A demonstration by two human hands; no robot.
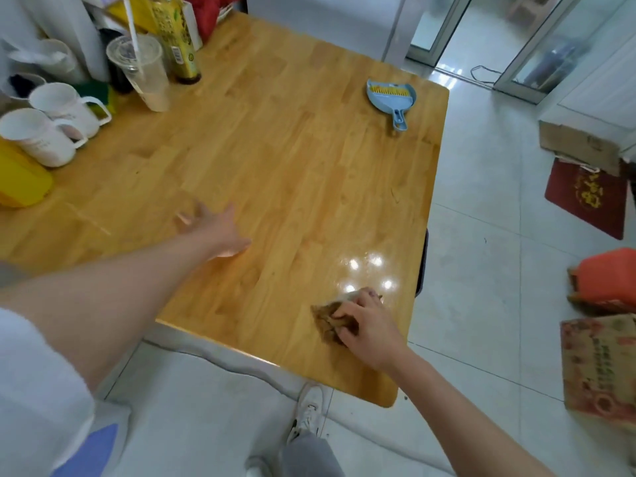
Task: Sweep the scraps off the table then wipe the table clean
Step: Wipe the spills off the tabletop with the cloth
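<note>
The wooden table (275,149) fills the middle of the view. My right hand (370,325) grips a crumpled brownish cloth (327,321) and presses it on the tabletop near the front right corner. My left hand (213,230) rests flat on the table with fingers spread, left of centre. A small blue dustpan with a yellow-bristled brush (390,98) lies near the far right corner. No scraps are plainly visible on the wood.
Two white mugs (51,125), a plastic cup with a straw (142,70), a bottle (179,39) and a yellow box (20,177) crowd the left and back edge. Cardboard boxes (599,370) and a red mat (585,197) lie on the tiled floor at right.
</note>
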